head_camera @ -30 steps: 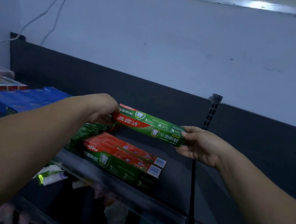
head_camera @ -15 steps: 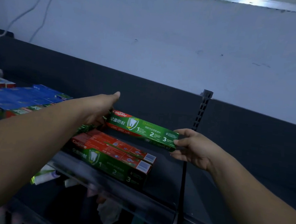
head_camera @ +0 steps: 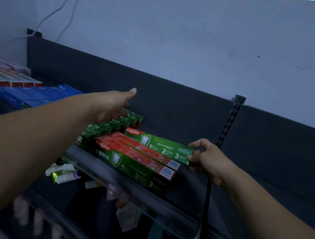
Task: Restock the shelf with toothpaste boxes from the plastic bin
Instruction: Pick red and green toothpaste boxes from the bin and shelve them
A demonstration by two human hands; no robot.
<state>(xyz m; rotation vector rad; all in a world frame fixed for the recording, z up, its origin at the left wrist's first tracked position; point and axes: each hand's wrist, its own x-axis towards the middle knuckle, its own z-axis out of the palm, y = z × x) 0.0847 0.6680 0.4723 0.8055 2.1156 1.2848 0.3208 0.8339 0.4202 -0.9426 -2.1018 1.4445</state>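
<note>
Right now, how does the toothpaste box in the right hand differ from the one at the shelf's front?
The held box is pinched at its end by the right hand; the front box lies untouched. The held box shows green on top; the front box shows red on top, green in front. The held box lies further back than the front box. Both are long Colgate boxes, roughly parallel.

left hand point(head_camera: 113, 105) and right hand point(head_camera: 206, 160) bare (forearms point(head_camera: 34, 135) too)

right grip point(head_camera: 207, 159) pinching one end of a green rectangular cardboard toothpaste box point(head_camera: 161, 147), just behind two red-and-green boxes point(head_camera: 134, 161) on dark metal shelf point(head_camera: 190, 189), left grip point(head_camera: 111, 104) outstretched above
</note>
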